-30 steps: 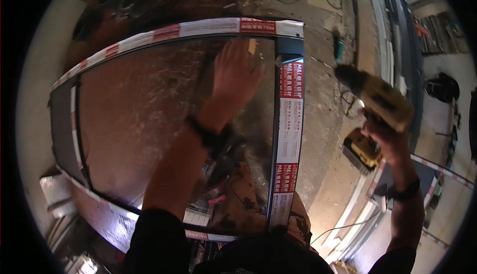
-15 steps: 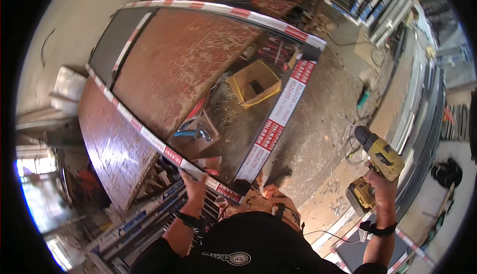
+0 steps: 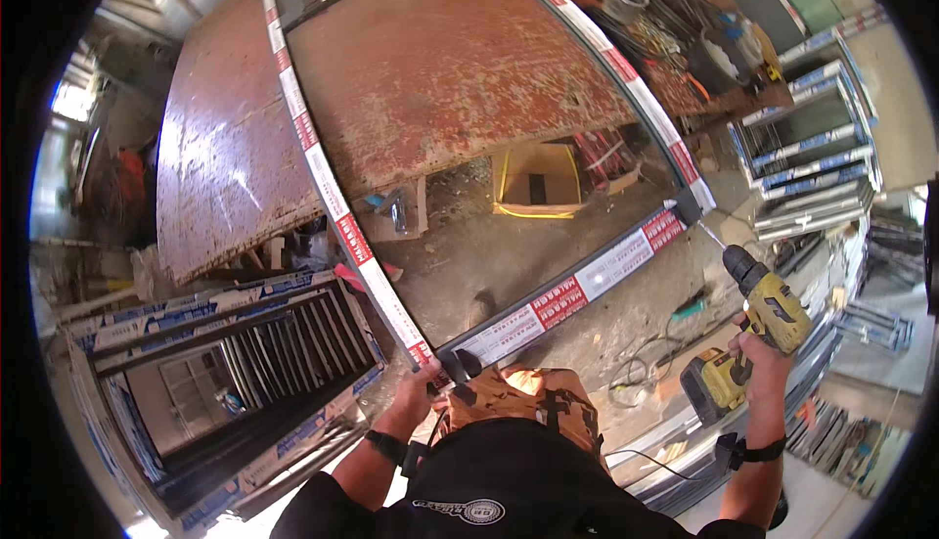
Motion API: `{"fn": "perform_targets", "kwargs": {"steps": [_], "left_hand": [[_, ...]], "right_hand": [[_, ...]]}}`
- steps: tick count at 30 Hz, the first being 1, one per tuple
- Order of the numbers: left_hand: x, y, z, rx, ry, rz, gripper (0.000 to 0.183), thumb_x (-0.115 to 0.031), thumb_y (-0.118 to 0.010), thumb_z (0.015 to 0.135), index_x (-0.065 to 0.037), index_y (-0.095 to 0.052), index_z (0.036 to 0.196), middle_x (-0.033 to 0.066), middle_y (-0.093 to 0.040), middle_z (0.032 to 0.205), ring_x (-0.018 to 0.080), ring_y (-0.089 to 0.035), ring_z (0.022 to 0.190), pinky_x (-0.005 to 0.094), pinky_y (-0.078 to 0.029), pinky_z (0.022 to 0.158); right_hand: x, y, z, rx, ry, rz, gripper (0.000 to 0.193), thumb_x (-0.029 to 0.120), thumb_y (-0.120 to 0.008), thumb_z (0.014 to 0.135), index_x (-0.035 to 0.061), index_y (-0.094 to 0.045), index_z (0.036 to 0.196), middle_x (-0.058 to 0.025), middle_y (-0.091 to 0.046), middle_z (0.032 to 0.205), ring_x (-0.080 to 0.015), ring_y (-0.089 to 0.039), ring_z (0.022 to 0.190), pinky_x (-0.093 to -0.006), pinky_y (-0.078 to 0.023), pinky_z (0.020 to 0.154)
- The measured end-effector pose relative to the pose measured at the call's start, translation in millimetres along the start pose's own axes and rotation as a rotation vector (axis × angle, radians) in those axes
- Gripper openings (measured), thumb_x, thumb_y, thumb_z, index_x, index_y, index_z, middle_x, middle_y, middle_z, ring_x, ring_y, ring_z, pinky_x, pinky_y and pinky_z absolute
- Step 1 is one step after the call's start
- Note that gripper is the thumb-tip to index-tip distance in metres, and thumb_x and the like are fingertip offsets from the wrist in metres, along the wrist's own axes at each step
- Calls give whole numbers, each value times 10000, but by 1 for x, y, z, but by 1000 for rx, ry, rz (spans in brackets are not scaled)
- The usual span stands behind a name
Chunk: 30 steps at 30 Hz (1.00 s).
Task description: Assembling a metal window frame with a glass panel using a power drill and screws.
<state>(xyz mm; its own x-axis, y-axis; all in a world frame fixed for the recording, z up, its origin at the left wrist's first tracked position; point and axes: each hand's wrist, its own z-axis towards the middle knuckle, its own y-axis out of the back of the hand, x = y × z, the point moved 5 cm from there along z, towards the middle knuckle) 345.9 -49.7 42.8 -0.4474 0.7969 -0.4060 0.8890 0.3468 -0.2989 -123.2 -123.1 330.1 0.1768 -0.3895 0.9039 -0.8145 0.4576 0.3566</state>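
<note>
A large rectangular door or window frame [image 3: 567, 302], wrapped in red-and-white protective tape, lies partly across a worn red-brown table, its near end jutting out toward my body. My left hand [image 3: 415, 394] is closed around the frame's near left corner, beside a black corner piece [image 3: 460, 365]. In my right hand [image 3: 765, 363] is a yellow-and-black cordless drill [image 3: 778, 312], gripped by its handle. Its long bit [image 3: 712, 236] points up and left, with the tip close to the black corner piece [image 3: 691, 208] at the frame's right end. Whether the tip touches is unclear.
Beneath the frame, the worn table [image 3: 225, 157] ends and a cardboard box [image 3: 538, 182] sits on the floor. Wrapped frames are stacked at the left [image 3: 245, 382] and the far right [image 3: 812, 148]. A green-handled tool [image 3: 689, 308] and cable lie on the floor. Tools clutter the table's far end.
The view has turned, and the frame sits differently in it. My left hand has slid from the side rail to the near corner. The drill bit is now close to the right corner.
</note>
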Motion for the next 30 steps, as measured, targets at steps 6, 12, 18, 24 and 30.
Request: {"fn": "perform_targets", "kwargs": {"steps": [6, 12, 18, 24, 30], "left_hand": [[68, 0, 3, 57, -155, -395, 414, -430, -634, 804, -100, -577, 1048, 71, -626, 939, 203, -595, 794, 348, -497, 683], [99, -41, 25, -115, -527, -972, 262, -389, -628, 807, -196, -587, 980, -21, -590, 874, 172, -531, 828, 412, -403, 887], [58, -68, 20, -213, -824, -1133, 383, -287, -630, 813, -93, -571, 1137, 86, -635, 1081, 249, -607, 1005, 401, -466, 909], [51, -70, 40, -149, -818, -1307, 303, -269, -663, 828, -67, -617, 1050, 55, -666, 957, 228, -637, 849, 371, -525, 780], [33, -84, 6, -245, -803, -1328, 265, -151, -610, 837, -39, -607, 1077, 71, -657, 989, 237, -631, 880, 384, -515, 826]], "right_hand": [[15, 8, 72, 116, 9, -8, 384, -16, -572, 733, 6, -555, 1116, -91, -634, 940, -141, -599, 645, -260, -501, 565], [37, 38, 156, 165, 96, -45, 321, -9, -585, 742, 26, -586, 1061, -63, -642, 886, -135, -596, 626, -258, -485, 537], [69, 45, 202, 255, 117, -125, 340, 26, -607, 748, 44, -591, 1088, -57, -660, 909, -148, -638, 690, -259, -487, 508], [31, 20, 260, 344, 56, -62, 308, 68, -612, 722, 54, -589, 1029, -42, -616, 852, -159, -629, 713, -274, -474, 472], [-31, 20, 307, 250, -98, -35, 254, 152, -665, 771, 69, -577, 995, -45, -599, 872, -206, -628, 801, -328, -461, 512]]}}
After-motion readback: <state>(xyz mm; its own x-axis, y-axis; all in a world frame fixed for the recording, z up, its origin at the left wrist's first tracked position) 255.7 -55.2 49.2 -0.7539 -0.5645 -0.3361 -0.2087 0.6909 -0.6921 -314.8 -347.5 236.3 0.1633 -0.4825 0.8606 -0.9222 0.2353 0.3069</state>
